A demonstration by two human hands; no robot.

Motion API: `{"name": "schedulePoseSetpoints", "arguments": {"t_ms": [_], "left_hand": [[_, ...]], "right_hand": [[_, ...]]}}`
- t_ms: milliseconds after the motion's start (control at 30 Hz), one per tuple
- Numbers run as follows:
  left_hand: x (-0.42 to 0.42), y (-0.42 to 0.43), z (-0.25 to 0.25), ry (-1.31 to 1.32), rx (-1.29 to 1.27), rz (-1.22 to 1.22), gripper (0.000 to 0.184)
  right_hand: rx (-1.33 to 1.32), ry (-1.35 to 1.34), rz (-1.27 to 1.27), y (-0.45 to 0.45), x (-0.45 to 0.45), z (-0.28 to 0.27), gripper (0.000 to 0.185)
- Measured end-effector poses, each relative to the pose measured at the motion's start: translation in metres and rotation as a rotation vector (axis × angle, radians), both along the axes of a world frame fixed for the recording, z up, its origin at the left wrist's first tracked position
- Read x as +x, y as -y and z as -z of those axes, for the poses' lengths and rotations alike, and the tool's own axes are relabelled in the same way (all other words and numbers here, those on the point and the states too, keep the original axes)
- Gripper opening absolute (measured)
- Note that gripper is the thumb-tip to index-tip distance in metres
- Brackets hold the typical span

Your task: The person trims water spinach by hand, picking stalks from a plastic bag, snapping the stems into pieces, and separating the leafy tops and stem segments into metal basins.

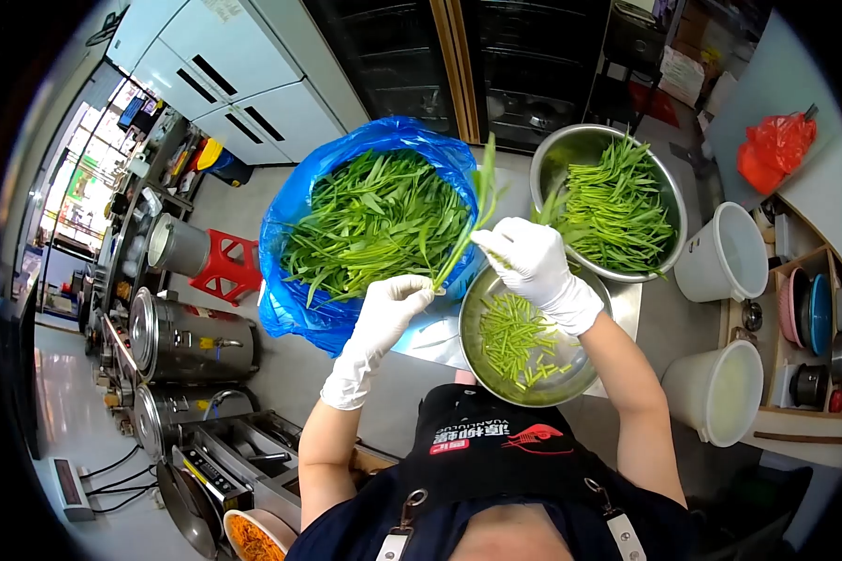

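My left hand [395,313], in a white glove, pinches the lower end of a green leafy stalk [460,245] that looks like water spinach. Higher up, the same stalk is gripped between the fingers of my gloved right hand [531,266], with leaves pointing upward. Behind my left hand a blue plastic bag [273,238] is full of long leafy greens [374,224]. Under my right hand sits a steel bowl [575,379] with short cut stem pieces [513,337]. A second steel bowl [680,220], beyond my right hand, holds leafy tops [617,201] laid side by side.
Two white buckets [725,252] stand at right, beside shelves with pans [807,313]. At left are a red stool [225,266] bearing a metal pot, and large steel pots [201,341]. Glass-door cabinets [533,75] stand at the back, with a white fridge [220,61] to their left.
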State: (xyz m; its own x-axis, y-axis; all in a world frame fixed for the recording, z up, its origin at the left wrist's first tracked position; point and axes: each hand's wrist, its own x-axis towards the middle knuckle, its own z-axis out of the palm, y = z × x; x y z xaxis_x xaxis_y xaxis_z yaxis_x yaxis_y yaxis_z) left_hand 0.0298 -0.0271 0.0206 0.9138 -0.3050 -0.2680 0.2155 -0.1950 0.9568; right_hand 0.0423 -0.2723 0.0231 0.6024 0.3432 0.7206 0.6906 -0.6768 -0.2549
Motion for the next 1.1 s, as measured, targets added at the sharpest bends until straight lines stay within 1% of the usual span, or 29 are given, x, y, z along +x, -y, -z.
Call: {"name": "schedulePoseSetpoints", "arguments": {"t_ms": [133,300,400,433,500,533,633,733,800,867,900,933,1000,1067,1100], "left_hand": [[-0.004,-0.003,-0.011,-0.002,-0.028,0.097,0.014],[-0.001,-0.010,-0.008,-0.024,-0.069,0.100,0.019],[-0.002,-0.011,-0.004,-0.045,-0.040,0.093,0.020],[-0.002,-0.010,-0.001,-0.027,-0.035,0.072,0.020],[-0.003,-0.008,0.007,0.009,-0.025,0.034,0.020],[-0.003,-0.008,0.011,0.037,0.019,0.043,0.019],[-0.001,-0.007,0.022,0.116,0.129,0.069,0.018],[0.000,-0.006,0.027,0.153,0.184,0.065,0.017],[0.001,-0.007,0.027,0.130,0.210,0.035,0.018],[0.001,-0.003,0.025,0.073,0.180,0.015,0.018],[-0.001,0.000,0.026,0.039,0.165,0.005,0.018],[0.001,0.003,0.034,0.085,0.139,0.039,0.019],[-0.001,0.014,0.036,-0.054,0.010,0.037,0.019],[-0.004,0.024,0.025,-0.085,-0.058,0.049,0.020],[-0.004,0.026,0.021,-0.093,-0.014,0.049,0.021]], "right_hand": [[-0.113,0.048,-0.036,-0.003,0.002,0.009,0.021],[-0.150,0.007,-0.023,-0.005,-0.001,0.012,0.016],[-0.054,-0.101,0.006,-0.003,-0.003,0.016,0.013],[0.023,-0.181,0.020,-0.005,-0.005,0.014,0.011],[0.080,-0.274,0.021,-0.004,-0.007,0.022,0.009],[0.109,-0.321,0.022,-0.004,-0.008,0.027,0.008],[0.389,-0.619,-0.001,-0.004,-0.010,0.039,0.007],[0.755,-0.996,0.000,0.006,-0.003,0.042,0.008],[1.071,-1.075,0.006,0.025,0.006,0.036,0.010],[0.907,-0.901,0.156,0.026,0.001,0.032,0.010],[0.859,-0.815,0.075,0.019,-0.003,0.032,0.010],[0.638,-0.582,0.033,0.008,-0.010,0.027,0.008],[0.262,-0.398,-0.081,-0.010,-0.020,0.021,0.010],[-0.182,-0.187,-0.072,-0.022,-0.023,0.027,0.017],[-0.180,-0.130,-0.080,-0.024,-0.022,0.036,0.019]]}}
